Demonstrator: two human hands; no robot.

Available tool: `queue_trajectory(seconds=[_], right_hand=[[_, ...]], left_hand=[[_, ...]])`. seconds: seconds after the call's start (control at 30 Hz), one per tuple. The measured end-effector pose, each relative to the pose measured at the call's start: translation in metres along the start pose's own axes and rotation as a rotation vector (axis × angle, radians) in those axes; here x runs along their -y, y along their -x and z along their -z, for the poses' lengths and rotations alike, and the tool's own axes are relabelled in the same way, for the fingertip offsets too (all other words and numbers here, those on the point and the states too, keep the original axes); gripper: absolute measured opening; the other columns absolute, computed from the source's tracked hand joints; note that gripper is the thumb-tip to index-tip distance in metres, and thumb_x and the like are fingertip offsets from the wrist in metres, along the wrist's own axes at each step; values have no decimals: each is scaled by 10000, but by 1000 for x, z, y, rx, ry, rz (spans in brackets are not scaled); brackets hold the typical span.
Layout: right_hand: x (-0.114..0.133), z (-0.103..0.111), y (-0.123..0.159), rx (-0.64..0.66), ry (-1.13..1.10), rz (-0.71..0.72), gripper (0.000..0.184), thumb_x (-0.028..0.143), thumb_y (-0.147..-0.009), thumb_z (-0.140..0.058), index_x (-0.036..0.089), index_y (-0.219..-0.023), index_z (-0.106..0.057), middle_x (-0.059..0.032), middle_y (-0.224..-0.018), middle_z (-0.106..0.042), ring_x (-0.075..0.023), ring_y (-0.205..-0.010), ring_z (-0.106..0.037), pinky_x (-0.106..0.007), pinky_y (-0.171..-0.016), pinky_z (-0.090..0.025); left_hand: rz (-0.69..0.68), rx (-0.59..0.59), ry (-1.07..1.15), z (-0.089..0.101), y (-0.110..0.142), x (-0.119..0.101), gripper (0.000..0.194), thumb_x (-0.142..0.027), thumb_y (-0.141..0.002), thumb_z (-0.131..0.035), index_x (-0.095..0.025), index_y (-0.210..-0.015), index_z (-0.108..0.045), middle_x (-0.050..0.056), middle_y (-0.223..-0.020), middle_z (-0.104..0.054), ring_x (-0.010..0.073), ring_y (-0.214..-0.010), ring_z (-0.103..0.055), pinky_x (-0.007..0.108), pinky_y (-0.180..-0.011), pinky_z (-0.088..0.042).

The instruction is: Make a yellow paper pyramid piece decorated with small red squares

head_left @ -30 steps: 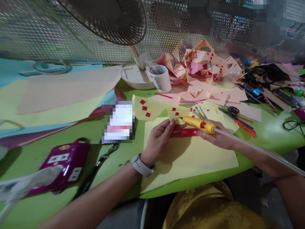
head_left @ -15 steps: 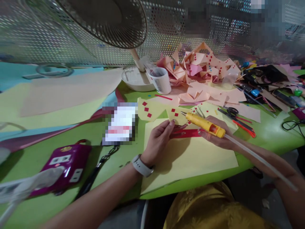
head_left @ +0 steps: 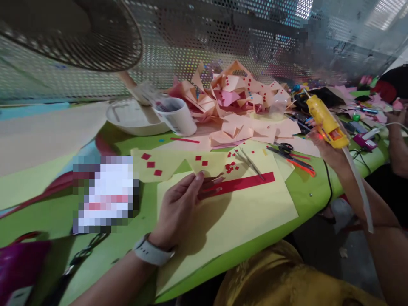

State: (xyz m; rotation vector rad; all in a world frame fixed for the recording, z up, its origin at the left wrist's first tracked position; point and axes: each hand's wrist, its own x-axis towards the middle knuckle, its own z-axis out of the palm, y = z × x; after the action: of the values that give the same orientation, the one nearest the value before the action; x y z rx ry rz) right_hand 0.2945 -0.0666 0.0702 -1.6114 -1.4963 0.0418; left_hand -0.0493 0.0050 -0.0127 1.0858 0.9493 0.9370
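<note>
My left hand (head_left: 178,208) rests on a pale yellow paper sheet (head_left: 242,216), fingertips pressing the left end of a long red paper strip (head_left: 245,182); the fingers lie nearly flat. My right hand (head_left: 328,146) is lifted off the table at the right and grips a yellow glue gun (head_left: 325,121), nozzle pointing up and away, a translucent glue stick (head_left: 358,187) trailing from its back. Small red paper squares (head_left: 151,163) dot the yellow sheets beyond my left hand.
A heap of folded peach and pink paper pieces (head_left: 236,93) lies at the back. A white cup (head_left: 177,117), a fan base (head_left: 134,117), tweezers (head_left: 250,163), red-handled scissors (head_left: 291,155) and a purple power strip (head_left: 19,263) sit on the green table (head_left: 47,221). Another person's arm (head_left: 395,140) is at far right.
My right hand has lifted the glue gun off the red strip and swung it up and to the right. The left hand stays on the strip. The view has turned right.
</note>
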Motion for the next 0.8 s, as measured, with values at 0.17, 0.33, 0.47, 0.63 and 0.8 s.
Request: queue_trajectory(seconds=[0.17, 0.33, 0.47, 0.63, 0.8], right_hand=[[-69, 30, -3, -79, 301, 180, 304, 478, -767, -742, 213, -865, -628, -93, -909, -662, -243, -874, -622, -399, -831, -483], [-131, 34, 3, 72, 428, 139, 477, 635, -752, -670, 191, -924, -643, -100, -886, -666, -250, -816, -633, -403, -767, -527], [-156, 31, 0, 207, 490, 85, 487, 560, -702, -727, 174, -993, -679, -130, -970, -678, -279, -897, -641, -426, -823, -528], [-156, 43, -11, 355, 446, 69, 415, 438, -749, -671, 176, -1071, -687, -138, -1145, -677, -307, -1089, -621, -475, -966, -475], [-83, 29, -12, 279, 382, 154, 268, 417, -822, -611, 183, -928, -689, -101, -1004, -690, -241, -933, -644, -375, -858, -487]], left_hand=[[4, -93, -38, -3, -1, -2, 402, -563, -691, -791, -190, -771, -665, 21, -739, -768, 190, -666, -731, 189, -424, -488], [40, -139, 42, -4, -5, 0, 442, -552, -586, -857, -194, -775, -681, 26, -742, -774, 160, -663, -730, 159, -458, -485], [33, -164, 77, -8, -4, -3, 446, -540, -538, -882, -189, -725, -678, 22, -742, -777, 144, -695, -740, 123, -478, -483], [14, -162, 156, -10, -3, -7, 427, -492, -527, -903, -175, -672, -657, 44, -775, -786, 146, -772, -756, 83, -491, -479], [-37, -186, 208, -9, -5, -4, 415, -497, -560, -890, -178, -716, -677, 31, -754, -778, 183, -787, -763, 169, -627, -585]])
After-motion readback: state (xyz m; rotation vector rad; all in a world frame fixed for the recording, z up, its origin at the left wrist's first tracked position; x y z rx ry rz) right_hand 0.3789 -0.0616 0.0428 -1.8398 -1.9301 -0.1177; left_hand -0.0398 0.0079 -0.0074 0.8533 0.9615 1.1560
